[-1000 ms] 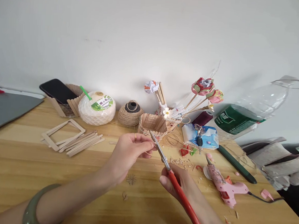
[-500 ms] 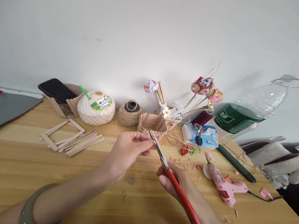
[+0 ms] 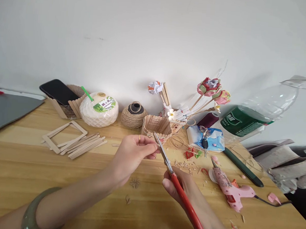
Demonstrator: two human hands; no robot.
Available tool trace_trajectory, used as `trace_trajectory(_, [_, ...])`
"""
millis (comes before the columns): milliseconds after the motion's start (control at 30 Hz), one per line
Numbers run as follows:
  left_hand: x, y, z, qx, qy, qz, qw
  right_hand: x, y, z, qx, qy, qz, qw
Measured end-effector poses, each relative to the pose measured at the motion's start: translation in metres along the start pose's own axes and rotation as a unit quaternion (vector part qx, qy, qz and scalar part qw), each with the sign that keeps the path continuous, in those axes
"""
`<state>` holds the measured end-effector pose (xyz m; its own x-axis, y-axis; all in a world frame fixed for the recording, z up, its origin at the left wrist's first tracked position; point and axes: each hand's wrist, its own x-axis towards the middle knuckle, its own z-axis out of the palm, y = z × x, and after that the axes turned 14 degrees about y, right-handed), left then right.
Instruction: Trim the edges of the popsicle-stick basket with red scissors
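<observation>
Red-handled scissors [image 3: 186,197] are gripped in my right hand [image 3: 182,186], with the blades pointing up and away and only slightly parted. The blade tips reach the fingertips of my left hand [image 3: 135,155], whose thumb and forefinger are pinched together. Whatever lies in that pinch is too small or hidden to make out. Below my hands on the wooden table [image 3: 90,187] lie a small flower-like piece of thin loops [image 3: 135,182] and a single loop [image 3: 128,199]. Just behind the blades stands a box made of wooden sticks [image 3: 156,125].
Left are a popsicle-stick frame [image 3: 53,146], loose sticks [image 3: 88,146], a wrapped coconut [image 3: 98,112] and a phone [image 3: 59,91]. Twine [image 3: 133,116] and paper flowers [image 3: 208,87] stand behind. Right are wood scraps [image 3: 184,165], a pink glue gun [image 3: 228,189] and a large bottle [image 3: 247,119].
The scissor blades look slightly closer together. Both hands stay in nearly the same place, and the view has shifted a little.
</observation>
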<state>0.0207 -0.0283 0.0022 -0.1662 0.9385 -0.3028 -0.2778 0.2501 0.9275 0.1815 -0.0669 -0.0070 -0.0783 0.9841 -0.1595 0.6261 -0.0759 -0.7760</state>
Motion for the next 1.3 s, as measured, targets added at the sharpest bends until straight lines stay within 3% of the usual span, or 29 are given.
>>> trace_trajectory(1300, [0.004,0.000,-0.002,0.022,0.007,-0.002,1.000,0.004,0.007,0.007,0.012,0.022,0.019,1.000])
